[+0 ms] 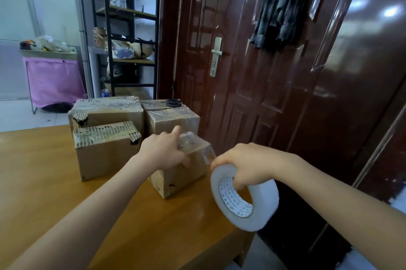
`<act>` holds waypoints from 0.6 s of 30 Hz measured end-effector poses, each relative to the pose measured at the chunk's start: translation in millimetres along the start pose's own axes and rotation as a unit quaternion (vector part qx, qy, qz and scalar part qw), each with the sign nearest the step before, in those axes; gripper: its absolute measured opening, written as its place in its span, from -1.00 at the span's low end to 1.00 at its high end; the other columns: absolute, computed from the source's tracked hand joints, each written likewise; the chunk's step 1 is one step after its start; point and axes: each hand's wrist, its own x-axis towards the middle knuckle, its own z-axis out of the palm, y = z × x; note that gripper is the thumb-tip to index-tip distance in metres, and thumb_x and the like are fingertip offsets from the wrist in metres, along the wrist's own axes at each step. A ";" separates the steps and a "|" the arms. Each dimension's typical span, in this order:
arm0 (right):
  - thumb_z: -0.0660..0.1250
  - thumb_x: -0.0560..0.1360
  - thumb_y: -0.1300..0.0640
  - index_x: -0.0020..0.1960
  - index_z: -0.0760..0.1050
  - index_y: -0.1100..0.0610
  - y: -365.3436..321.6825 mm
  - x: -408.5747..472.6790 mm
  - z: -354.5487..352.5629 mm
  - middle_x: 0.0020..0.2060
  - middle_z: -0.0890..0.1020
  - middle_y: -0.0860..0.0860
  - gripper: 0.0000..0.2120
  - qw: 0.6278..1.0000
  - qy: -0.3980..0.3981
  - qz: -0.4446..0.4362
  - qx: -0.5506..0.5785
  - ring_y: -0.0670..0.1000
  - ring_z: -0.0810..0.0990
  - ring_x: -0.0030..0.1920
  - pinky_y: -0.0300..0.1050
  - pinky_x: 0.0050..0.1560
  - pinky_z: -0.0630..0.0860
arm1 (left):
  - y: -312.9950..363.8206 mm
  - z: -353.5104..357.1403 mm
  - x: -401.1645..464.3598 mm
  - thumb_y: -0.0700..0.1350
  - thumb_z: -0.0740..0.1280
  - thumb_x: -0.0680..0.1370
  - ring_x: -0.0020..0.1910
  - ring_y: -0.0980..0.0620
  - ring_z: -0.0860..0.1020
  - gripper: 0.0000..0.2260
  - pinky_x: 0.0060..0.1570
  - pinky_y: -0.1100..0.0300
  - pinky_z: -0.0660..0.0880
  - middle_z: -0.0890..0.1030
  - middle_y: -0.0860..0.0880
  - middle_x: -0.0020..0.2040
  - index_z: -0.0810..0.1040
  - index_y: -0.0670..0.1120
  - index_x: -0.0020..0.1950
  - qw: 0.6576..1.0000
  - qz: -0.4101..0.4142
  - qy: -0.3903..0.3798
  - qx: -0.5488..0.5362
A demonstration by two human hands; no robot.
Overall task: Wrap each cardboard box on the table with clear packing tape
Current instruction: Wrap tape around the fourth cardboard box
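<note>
Four boxes on the table [55, 181]. I'm on the small front box [182, 173], near the table's right edge. Clear tape already shines across its top and partway down the right side, so I judge this one about half wrapped. The box at front left [103, 151], the big one behind it [105, 111] and the back right box [173, 120], w/ scissors [173, 103] on top, all show glossy tape, but I can't tell if they're finished.

My left hand [163, 152] lies on the small box's top, index finger straight, thumb down the near face, pinning it. My right hand [243, 168] grips the tape roll [243, 198], fingers hooked thru the core, just right of the box and off the table edge. A short clear strip runs from roll to the box corner.
</note>
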 end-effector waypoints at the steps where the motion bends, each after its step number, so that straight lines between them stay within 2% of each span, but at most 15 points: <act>1: 0.36 0.42 0.16 0.37 0.36 -0.22 1.9 -2.1 -1.8 -0.12 0.50 -0.10 -0.42 1.000 0.009 -0.004 0.004 -0.04 0.52 -0.29 -0.11 -0.35 0.47 | -2.5 -5.2 0.8 0.26 0.45 0.35 -0.12 -0.07 0.51 -0.22 -0.25 0.09 0.46 0.51 -0.03 -0.04 0.20 -0.02 0.42 0.997 -0.010 -0.024 -0.074; 3: 0.36 0.39 0.16 0.34 0.36 -0.27 5.0 -7.0 -10.6 0.01 0.56 -0.11 -0.41 0.998 0.054 -0.014 0.003 -0.02 0.60 -0.16 0.01 -0.19 0.60 | -6.9 -17.1 1.5 0.20 0.48 0.33 -0.05 -0.08 0.55 -0.29 -0.12 0.06 0.52 0.54 -0.05 0.05 0.28 -0.03 0.35 0.959 -0.038 -0.087 -0.266; 5: 0.35 0.39 0.16 0.34 0.37 -0.28 6.3 -11.1 -23.6 0.10 0.56 -0.17 -0.40 0.994 0.108 -0.020 0.004 -0.07 0.58 -0.12 0.04 -0.10 0.61 | -11.1 -23.7 0.0 0.11 0.46 0.42 -0.08 -0.05 0.61 -0.50 -0.15 0.12 0.53 0.61 -0.06 0.00 0.42 -0.06 0.26 0.912 -0.057 -0.134 -0.383; 7: 0.35 0.41 0.15 0.37 0.36 -0.26 5.5 -10.3 -33.7 0.16 0.54 -0.19 -0.40 0.991 0.131 -0.022 0.012 -0.09 0.56 -0.07 0.01 -0.05 0.60 | -15.7 -23.3 -1.3 0.09 0.40 0.48 -0.21 0.00 0.66 -0.68 -0.25 0.19 0.54 0.68 -0.04 -0.17 0.54 -0.07 0.11 0.880 -0.087 -0.180 -0.431; 9: 0.34 0.45 0.14 0.37 0.36 -0.23 2.7 -1.7 -36.2 0.20 0.53 -0.15 -0.45 0.991 0.132 -0.022 0.023 -0.04 0.56 0.03 0.02 0.01 0.59 | -22.1 -16.6 0.1 0.09 0.40 0.48 -0.16 -0.02 0.66 -0.69 -0.15 0.15 0.56 0.69 -0.05 -0.13 0.59 -0.08 0.10 0.873 -0.101 -0.192 -0.436; 11: 0.30 0.48 0.15 0.36 0.40 -0.19 2.7 9.2 -36.3 0.23 0.53 -0.09 -0.51 0.988 0.142 -0.019 0.049 -0.01 0.55 0.10 0.03 0.07 0.57 | -27.3 -9.2 9.1 0.03 0.40 0.51 0.01 -0.04 0.62 -0.72 0.04 0.09 0.54 0.63 -0.04 0.05 0.56 -0.02 0.19 0.903 -0.059 -0.141 -0.400; 13: 0.29 0.50 0.13 0.38 0.40 -0.15 4.6 18.9 -38.5 0.29 0.51 -0.09 -0.53 0.982 0.163 -0.026 0.088 -0.02 0.51 0.20 0.03 0.16 0.53 | -26.1 -6.1 14.5 -0.02 0.39 0.54 0.11 0.01 0.55 -0.77 0.14 0.08 0.51 0.54 0.03 0.13 0.49 0.12 0.18 0.948 0.020 -0.060 -0.312; 15: 0.31 0.51 0.07 0.40 0.40 -0.12 4.5 25.9 -39.3 0.35 0.45 -0.13 -0.54 0.969 0.203 -0.054 0.131 -0.07 0.43 0.29 0.00 0.24 0.46 | -18.5 -5.5 14.7 -0.08 0.33 0.57 0.09 0.01 0.53 -0.86 0.10 0.10 0.51 0.52 0.03 0.10 0.48 0.11 0.09 0.978 0.087 0.014 -0.189; 16: 0.32 0.51 0.03 0.37 0.42 -0.09 2.9 28.6 -37.8 0.32 0.46 -0.15 -0.57 0.956 0.237 -0.068 0.158 -0.09 0.43 0.27 -0.01 0.23 0.46 | -12.5 -5.3 13.2 -0.09 0.28 0.58 0.08 -0.01 0.53 -0.90 0.05 0.09 0.51 0.53 0.01 0.09 0.49 0.07 0.07 0.988 0.103 0.046 -0.109; 18: 0.34 0.51 -0.03 0.21 0.54 -0.03 -0.7 33.4 -29.2 0.16 0.53 -0.16 -0.72 0.906 0.360 -0.090 0.202 -0.11 0.47 0.15 -0.01 0.13 0.50 | 0.6 -5.6 7.6 -0.09 0.17 0.62 0.07 -0.06 0.55 -0.84 -0.01 0.04 0.52 0.55 -0.02 0.11 0.49 -0.03 0.14 0.990 0.107 0.084 0.033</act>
